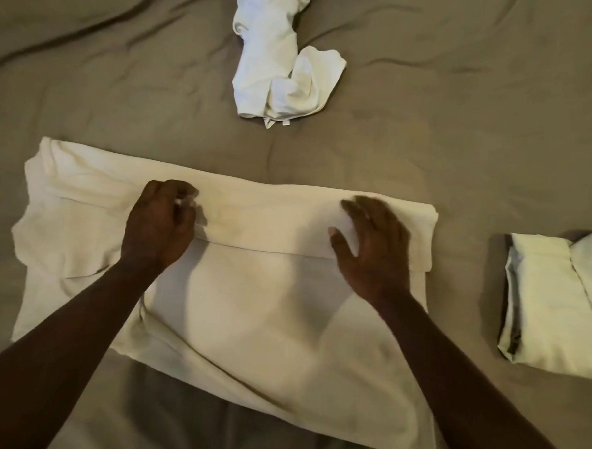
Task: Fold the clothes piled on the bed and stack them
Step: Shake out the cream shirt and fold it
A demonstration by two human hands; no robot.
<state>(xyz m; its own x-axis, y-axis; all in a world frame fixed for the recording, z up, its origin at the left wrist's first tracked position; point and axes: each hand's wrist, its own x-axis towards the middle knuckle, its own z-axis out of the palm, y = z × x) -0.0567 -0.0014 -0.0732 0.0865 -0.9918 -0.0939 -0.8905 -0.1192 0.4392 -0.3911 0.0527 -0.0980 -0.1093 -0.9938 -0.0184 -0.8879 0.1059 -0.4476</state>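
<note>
1. One cream garment (249,307) lies spread flat on the bed (89,76), nearest the person. Its far edge is turned back toward them into a long folded band that runs from left to right.
2. The left hand (161,220) sits on the left part of that band. Its fingers are curled and pinch a bit of the fabric near the fold.
3. Farther back, about the middle of the view, a white garment (279,58) lies crumpled and twisted on the taupe sheet. It is unfolded and well apart from the cream one.
4. The right hand (372,249) rests on the right part of the band, palm down, with its fingers straight and spread and its thumb out toward the left. It is slightly blurred and grips nothing.
5. At the right edge of the view a folded stack (558,303) of pale cloth sits on the bed, apart from the cream garment. A darker layer shows along its left side, and the frame cuts off its right part.
</note>
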